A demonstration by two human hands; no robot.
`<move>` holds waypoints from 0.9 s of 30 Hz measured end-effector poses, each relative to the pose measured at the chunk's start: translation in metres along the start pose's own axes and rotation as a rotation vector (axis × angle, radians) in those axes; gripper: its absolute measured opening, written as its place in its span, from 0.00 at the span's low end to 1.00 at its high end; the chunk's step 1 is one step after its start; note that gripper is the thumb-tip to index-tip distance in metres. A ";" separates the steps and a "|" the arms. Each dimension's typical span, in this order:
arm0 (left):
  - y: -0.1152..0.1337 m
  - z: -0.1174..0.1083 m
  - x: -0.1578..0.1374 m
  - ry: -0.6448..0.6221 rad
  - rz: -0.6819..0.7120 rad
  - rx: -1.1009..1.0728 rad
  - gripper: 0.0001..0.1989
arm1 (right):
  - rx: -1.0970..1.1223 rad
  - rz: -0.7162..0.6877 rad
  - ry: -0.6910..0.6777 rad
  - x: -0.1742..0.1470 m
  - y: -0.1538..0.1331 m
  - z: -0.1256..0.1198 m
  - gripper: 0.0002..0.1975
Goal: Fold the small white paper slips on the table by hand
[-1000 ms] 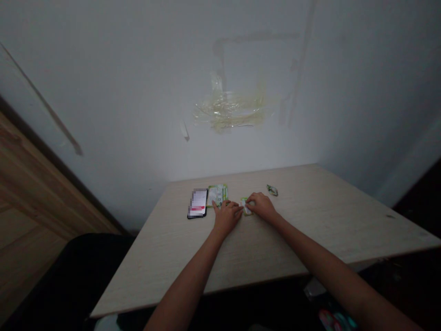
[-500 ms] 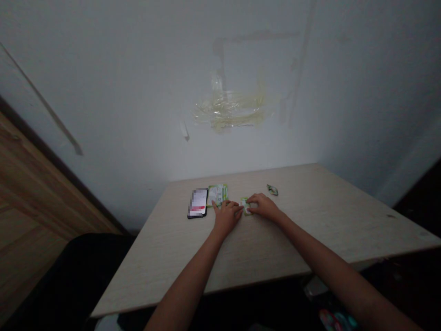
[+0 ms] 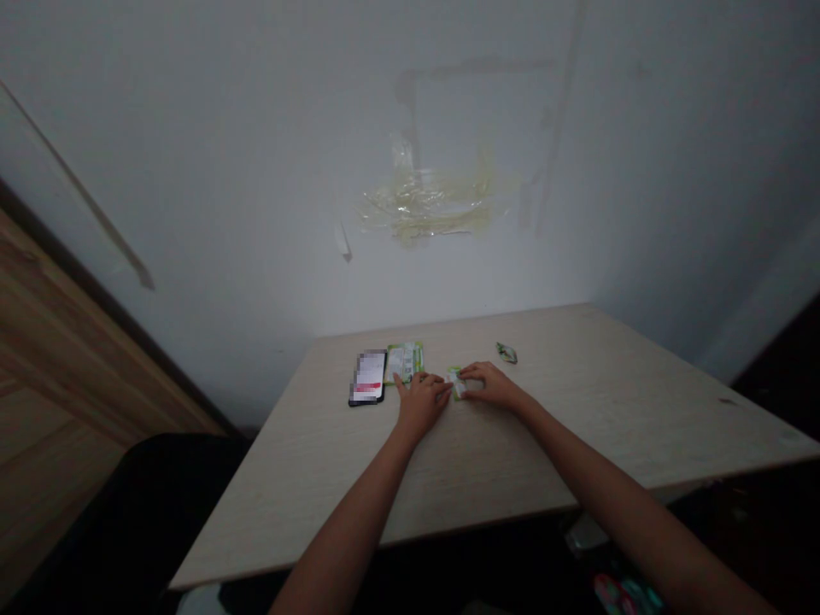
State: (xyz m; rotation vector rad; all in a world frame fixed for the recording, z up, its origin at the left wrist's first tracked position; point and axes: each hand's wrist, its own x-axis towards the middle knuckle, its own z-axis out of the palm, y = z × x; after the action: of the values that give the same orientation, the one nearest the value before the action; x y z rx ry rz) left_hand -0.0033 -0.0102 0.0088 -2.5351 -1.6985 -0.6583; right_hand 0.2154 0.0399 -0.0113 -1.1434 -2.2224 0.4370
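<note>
A small green-and-white packet (image 3: pixel 457 384) lies on the table between my two hands. My left hand (image 3: pixel 423 403) rests palm down with its fingers spread, and its fingertips touch the packet's left side. From the right, my right hand (image 3: pixel 490 384) reaches over with thumb and fingers apart, their tips at the packet's right edge. Just beyond my left hand lies a larger flat green-and-white packet (image 3: pixel 405 357), its near edge partly covered by my fingers. A phone (image 3: pixel 368 376) with a lit screen sits against its left side.
A small crumpled green wrapper (image 3: pixel 506 352) lies beyond my right hand. The pale wooden table (image 3: pixel 307 478) meets a wall (image 3: pixel 256 171) bearing peeling clear tape (image 3: pixel 436 201). At left stand a wooden panel (image 3: pixel 57 342) and a dark object (image 3: pixel 147 504).
My right hand's fingers have opened a little and shifted slightly at the small packet's right edge. My left hand, the phone and the larger packet have stayed put.
</note>
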 end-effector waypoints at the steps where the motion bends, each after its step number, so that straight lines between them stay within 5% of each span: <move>1: 0.000 0.000 0.000 0.000 -0.001 -0.003 0.13 | -0.010 0.007 0.012 0.000 -0.001 0.001 0.17; 16: 0.000 0.001 0.000 -0.006 -0.011 0.001 0.13 | -0.053 -0.084 0.043 -0.004 0.003 0.001 0.20; 27: -0.001 0.001 0.000 -0.017 -0.001 0.007 0.13 | -0.054 0.029 0.090 -0.001 0.010 0.007 0.06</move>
State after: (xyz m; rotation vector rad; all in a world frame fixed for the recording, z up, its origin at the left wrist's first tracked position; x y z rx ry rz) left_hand -0.0042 -0.0099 0.0075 -2.5425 -1.7041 -0.6321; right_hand 0.2176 0.0444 -0.0229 -1.2007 -2.1539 0.3320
